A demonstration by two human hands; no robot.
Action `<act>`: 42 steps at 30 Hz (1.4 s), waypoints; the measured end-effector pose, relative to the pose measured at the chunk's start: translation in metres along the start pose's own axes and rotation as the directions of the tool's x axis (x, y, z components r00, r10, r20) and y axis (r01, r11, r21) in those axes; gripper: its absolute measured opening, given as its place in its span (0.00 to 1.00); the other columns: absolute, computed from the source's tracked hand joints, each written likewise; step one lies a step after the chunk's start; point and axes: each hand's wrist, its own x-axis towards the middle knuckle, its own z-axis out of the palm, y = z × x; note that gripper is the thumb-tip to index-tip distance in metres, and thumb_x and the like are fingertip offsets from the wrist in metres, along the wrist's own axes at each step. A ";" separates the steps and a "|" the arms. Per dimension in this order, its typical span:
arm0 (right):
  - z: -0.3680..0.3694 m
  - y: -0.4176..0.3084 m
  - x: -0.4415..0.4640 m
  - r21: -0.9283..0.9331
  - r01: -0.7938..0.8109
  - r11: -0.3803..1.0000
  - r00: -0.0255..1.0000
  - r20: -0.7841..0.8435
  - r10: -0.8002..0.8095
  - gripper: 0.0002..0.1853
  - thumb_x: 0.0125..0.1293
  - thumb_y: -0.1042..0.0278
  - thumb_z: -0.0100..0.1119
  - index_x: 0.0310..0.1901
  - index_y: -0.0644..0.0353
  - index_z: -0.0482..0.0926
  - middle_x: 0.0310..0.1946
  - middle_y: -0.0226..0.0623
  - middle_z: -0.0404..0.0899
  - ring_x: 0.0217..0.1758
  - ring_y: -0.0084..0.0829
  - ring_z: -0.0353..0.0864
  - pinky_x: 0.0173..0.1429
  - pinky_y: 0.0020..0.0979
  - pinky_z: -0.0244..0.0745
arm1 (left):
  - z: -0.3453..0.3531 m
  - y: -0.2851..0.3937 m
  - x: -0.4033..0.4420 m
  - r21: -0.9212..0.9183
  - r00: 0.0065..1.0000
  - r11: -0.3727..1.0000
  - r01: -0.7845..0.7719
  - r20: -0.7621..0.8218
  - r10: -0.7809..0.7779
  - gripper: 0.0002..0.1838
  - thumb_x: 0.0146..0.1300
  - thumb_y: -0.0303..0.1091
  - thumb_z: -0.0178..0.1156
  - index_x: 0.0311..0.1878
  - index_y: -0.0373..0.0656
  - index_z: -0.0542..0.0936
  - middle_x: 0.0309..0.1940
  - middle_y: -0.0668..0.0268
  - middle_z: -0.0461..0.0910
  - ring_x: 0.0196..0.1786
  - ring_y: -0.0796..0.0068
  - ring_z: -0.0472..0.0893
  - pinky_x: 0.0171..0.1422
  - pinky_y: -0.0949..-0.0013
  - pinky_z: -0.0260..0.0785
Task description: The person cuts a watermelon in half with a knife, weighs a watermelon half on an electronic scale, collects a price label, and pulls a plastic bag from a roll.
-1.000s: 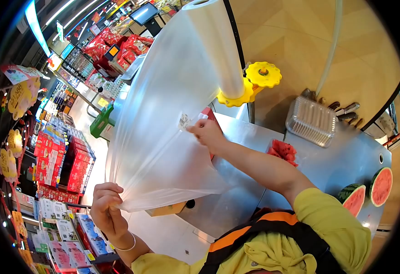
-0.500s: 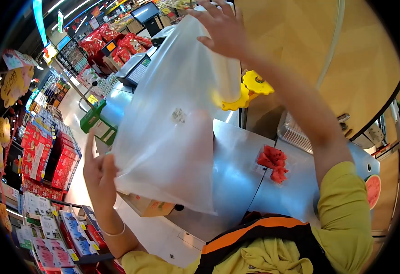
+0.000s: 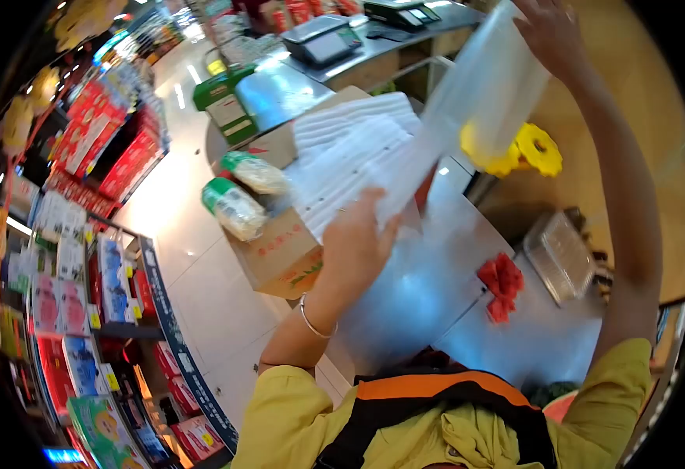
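Observation:
My left hand (image 3: 358,242) is at the lower edge of the clear plastic film, in front of a cardboard box (image 3: 280,254); its fingers are blurred, and their grip cannot be made out. Up at the top right, my right hand (image 3: 549,35) lies against the roll of clear plastic (image 3: 491,82), its fingertips partly cut off by the frame edge. The roll stands tilted above yellow scalloped knobs (image 3: 539,148). White foam sheets (image 3: 350,160) lie over the box, beside two green-and-white wrapped packs (image 3: 234,209).
Red watermelon pieces (image 3: 501,285) and a stack of clear plastic trays (image 3: 559,258) are on the metal counter (image 3: 405,313). A green box (image 3: 227,105) and scales (image 3: 320,39) stand farther back. Shelves of boxed goods (image 3: 100,258) line the left.
The view has swung left, showing the box and foam sheets. The spread plastic has narrowed toward the roll. My left hand moved inward, and my right hand went up to the roll.

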 end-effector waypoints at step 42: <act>-0.289 -0.210 -0.808 -0.020 -0.999 -0.037 -0.034 0.884 0.466 0.30 0.57 0.61 0.57 0.60 0.63 0.63 0.56 0.55 0.65 0.56 0.47 0.69 0.59 0.42 0.66 | 0.378 0.116 -0.504 0.056 -0.014 -0.402 0.914 0.994 0.105 0.23 0.63 0.50 0.49 0.53 0.43 0.70 0.50 0.64 0.72 0.55 0.64 0.70 0.59 0.59 0.64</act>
